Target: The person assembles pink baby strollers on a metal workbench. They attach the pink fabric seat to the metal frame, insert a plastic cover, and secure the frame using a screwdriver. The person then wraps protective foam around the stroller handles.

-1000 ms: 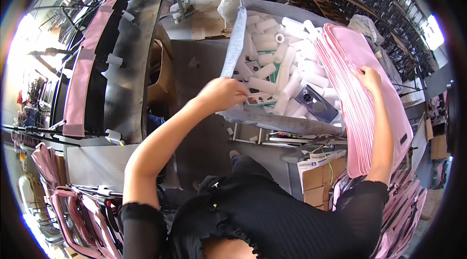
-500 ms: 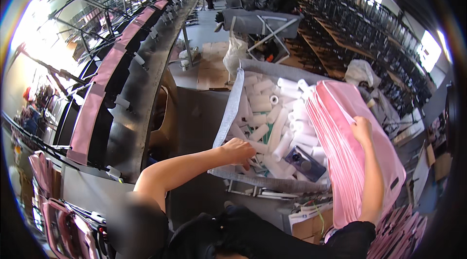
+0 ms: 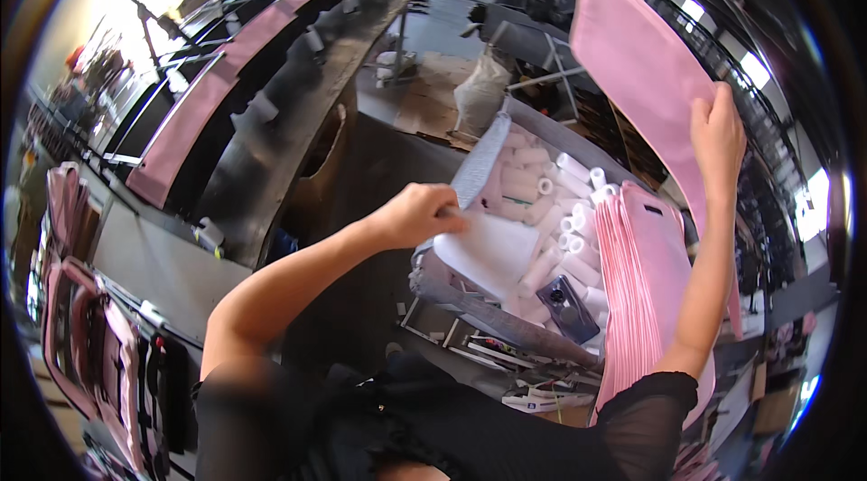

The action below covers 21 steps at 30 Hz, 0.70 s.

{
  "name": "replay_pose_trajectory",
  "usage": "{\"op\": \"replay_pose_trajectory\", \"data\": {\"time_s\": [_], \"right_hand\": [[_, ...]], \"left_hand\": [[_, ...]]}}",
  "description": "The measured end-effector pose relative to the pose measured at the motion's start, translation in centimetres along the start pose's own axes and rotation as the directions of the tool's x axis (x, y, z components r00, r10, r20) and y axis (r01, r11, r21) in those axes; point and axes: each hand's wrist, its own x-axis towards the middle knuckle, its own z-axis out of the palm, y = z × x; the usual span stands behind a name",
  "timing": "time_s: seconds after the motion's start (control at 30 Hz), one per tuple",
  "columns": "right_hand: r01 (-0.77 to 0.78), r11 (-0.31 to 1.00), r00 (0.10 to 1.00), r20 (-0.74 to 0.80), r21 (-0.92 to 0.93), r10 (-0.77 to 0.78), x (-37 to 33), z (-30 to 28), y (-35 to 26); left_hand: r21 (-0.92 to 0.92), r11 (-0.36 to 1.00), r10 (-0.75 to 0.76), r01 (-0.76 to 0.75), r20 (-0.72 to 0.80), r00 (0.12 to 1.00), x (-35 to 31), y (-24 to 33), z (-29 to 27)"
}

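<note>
My left hand [image 3: 417, 214] grips a white roll of soft material [image 3: 488, 250] just above the near corner of a grey bin [image 3: 470, 172]. The bin holds several white and pale pink rolls [image 3: 533, 183] and a dark phone [image 3: 567, 305]. My right hand [image 3: 720, 133] is raised high and holds a flat pink fabric piece [image 3: 632, 56] by its edge, lifted up above the stack of pink pieces [image 3: 643, 300] that lies on the right side of the bin.
A long line of work stations with pink fabric strips [image 3: 194, 120] runs up the left. Pink bags [image 3: 77, 318] hang at the lower left. A white sack [image 3: 479, 93] and metal frames stand beyond the bin. Cardboard boxes [image 3: 768, 391] sit lower right.
My right hand has lifted one pink piece off the stack and up into the air. My left hand has pulled a white roll out of the bin. The view has tilted upward.
</note>
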Motion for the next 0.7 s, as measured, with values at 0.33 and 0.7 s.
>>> {"op": "replay_pose_trajectory", "data": {"time_s": [0.33, 0.7], "right_hand": [[0.229, 0.740, 0.973, -0.165, 0.632, -0.161, 2.6, 3.2, -26.0], [0.645, 0.366, 0.756, -0.491, 0.671, -0.433, 1.0, -7.1, -59.2]], "left_hand": [[0.402, 0.794, 0.055, 0.456, -0.795, 0.604, -37.0, 3.1, -19.9], [-0.240, 0.316, -0.438, 0.918, -0.895, -0.083, -72.1, 5.6, -21.6]]}}
